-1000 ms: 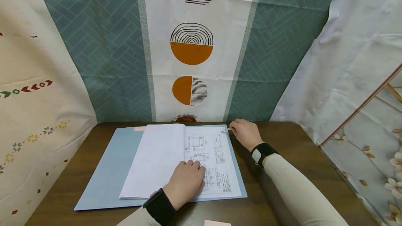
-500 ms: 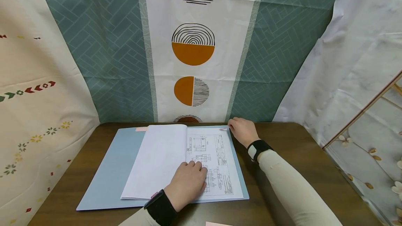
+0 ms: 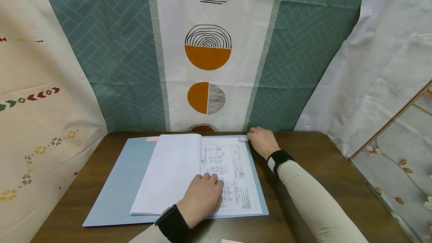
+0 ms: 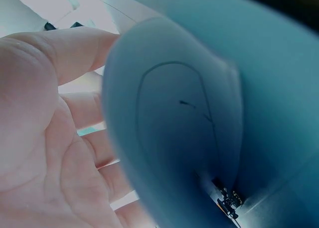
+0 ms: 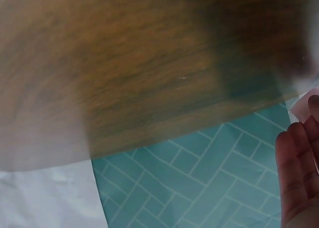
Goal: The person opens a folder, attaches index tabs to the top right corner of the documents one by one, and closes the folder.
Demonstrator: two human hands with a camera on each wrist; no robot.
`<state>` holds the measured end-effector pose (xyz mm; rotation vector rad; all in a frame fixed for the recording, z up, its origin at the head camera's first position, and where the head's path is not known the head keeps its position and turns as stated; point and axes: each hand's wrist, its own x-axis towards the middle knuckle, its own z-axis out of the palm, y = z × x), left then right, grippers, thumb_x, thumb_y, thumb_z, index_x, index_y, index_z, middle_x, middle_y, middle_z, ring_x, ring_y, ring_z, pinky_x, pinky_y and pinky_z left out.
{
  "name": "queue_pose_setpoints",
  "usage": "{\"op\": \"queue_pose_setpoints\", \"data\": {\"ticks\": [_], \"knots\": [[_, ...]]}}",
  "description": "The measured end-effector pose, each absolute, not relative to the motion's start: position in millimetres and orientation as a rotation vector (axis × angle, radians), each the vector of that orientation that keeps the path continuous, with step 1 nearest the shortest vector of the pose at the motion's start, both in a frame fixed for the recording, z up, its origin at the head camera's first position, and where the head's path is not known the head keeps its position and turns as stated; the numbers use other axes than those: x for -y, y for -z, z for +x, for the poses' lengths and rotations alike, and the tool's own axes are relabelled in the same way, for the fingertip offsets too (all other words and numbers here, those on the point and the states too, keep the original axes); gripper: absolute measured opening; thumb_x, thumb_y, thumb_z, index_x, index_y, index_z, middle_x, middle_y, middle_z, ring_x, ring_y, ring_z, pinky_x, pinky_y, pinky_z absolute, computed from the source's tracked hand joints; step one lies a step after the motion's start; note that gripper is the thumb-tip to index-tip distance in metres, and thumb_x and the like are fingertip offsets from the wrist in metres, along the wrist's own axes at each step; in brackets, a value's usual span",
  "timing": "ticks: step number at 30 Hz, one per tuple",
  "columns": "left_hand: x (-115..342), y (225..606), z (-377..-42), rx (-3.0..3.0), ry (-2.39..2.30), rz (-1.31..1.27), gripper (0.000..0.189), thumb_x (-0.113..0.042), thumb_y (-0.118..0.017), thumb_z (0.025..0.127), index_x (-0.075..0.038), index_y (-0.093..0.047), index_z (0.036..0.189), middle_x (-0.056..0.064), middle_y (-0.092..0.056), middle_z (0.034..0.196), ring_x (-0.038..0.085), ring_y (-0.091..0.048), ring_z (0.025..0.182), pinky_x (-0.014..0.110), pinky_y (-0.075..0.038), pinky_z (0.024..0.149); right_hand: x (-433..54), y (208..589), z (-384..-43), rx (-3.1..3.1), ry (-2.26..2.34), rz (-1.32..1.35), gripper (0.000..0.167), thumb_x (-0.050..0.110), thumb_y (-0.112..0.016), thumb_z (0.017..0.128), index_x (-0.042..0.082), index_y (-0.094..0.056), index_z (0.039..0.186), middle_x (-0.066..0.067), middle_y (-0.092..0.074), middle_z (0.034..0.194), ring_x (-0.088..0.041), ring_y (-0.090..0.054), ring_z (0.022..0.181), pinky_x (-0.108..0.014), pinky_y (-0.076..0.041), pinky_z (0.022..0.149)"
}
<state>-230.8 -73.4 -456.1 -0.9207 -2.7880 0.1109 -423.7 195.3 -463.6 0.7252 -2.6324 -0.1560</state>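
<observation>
A light-blue folder lies spread on the table with white sheets in it. Turned pages are folded over to the left, baring a technical drawing on the right. My left hand rests across the fold, its fingers over the drawing's lower left; in the left wrist view a curved page stands beside its fingers. At the drawing's top right corner, my right hand pinches a small pink sticky note. Part of that note shows between thumb and fingers in the right wrist view.
A pink tab sticks at the folder's top edge. Another pink paper piece lies at the near table edge, mostly cut off. Hanging cloths surround the brown wooden table at the back and sides.
The sticky note now lies flatter, and its pink face shows over the drawing's corner. My right hand has shifted only slightly. My left hand keeps its place on the pages.
</observation>
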Motion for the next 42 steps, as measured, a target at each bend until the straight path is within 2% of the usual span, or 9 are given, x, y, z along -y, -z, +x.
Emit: {"op": "queue_pose_setpoints", "data": {"ticks": [6, 12, 20, 31, 38, 42], "knots": [[73.1, 455.3, -231.0, 2.789, -0.106, -0.916, 0.037, -0.041, -0.084, 0.097, -0.012, -0.08, 0.118, 0.007, -0.074, 0.103, 0.024, -0.067, 0.09, 0.042, -0.057, 0.077, -192.9, 465.7, -425.6, 2.663, 0.228, 0.734, 0.015, 0.001, -0.08, 0.099, 0.012, -0.086, 0.108, -0.004, -0.078, 0.099, -0.022, -0.074, 0.085, -0.038, -0.063, 0.079], [72.4, 453.8, -230.5, 2.803, -0.106, -0.907, 0.036, -0.041, -0.084, 0.097, -0.012, -0.08, 0.118, 0.007, -0.073, 0.103, 0.023, -0.066, 0.09, 0.042, -0.057, 0.078, -192.4, 467.0, -424.8, 2.697, 0.235, 0.734, 0.019, -0.003, -0.081, 0.097, 0.011, -0.086, 0.109, -0.005, -0.079, 0.099, -0.022, -0.075, 0.084, -0.039, -0.062, 0.08], [71.4, 451.4, -228.6, 2.805, -0.093, -0.91, 0.036, -0.04, -0.084, 0.097, -0.012, -0.08, 0.119, 0.007, -0.073, 0.103, 0.024, -0.067, 0.091, 0.042, -0.057, 0.078, -197.0, 469.0, -424.5, 2.66, 0.194, 0.752, 0.018, -0.003, -0.079, 0.097, 0.011, -0.086, 0.106, -0.006, -0.079, 0.099, -0.023, -0.077, 0.087, -0.041, -0.063, 0.08], [71.5, 456.1, -230.6, 2.801, -0.097, -0.904, 0.037, -0.041, -0.083, 0.097, -0.012, -0.08, 0.12, 0.007, -0.073, 0.104, 0.023, -0.067, 0.091, 0.042, -0.056, 0.078, -198.5, 473.0, -421.8, 2.652, 0.157, 0.731, 0.016, -0.001, -0.079, 0.099, 0.011, -0.086, 0.107, -0.006, -0.077, 0.094, -0.02, -0.073, 0.077, -0.037, -0.061, 0.071], [72.3, 457.8, -229.2, 2.751, -0.09, -0.901, 0.03, -0.039, -0.084, 0.097, -0.012, -0.079, 0.11, 0.004, -0.069, 0.094, 0.022, -0.065, 0.085, 0.039, -0.053, 0.071, -202.8, 474.3, -417.8, 2.633, 0.085, 0.77, 0.014, 0.004, -0.084, 0.096, 0.013, -0.087, 0.107, -0.002, -0.075, 0.089, -0.018, -0.072, 0.078, -0.033, -0.059, 0.069], [73.6, 457.3, -229.3, 2.75, -0.079, -0.907, 0.031, -0.038, -0.083, 0.097, -0.011, -0.079, 0.111, 0.005, -0.069, 0.095, 0.022, -0.065, 0.085, 0.04, -0.053, 0.072, -203.4, 474.3, -415.2, 2.634, 0.076, 0.773, 0.016, 0.004, -0.084, 0.097, 0.014, -0.088, 0.108, -0.002, -0.072, 0.085, -0.017, -0.067, 0.073, -0.032, -0.056, 0.066]]}}
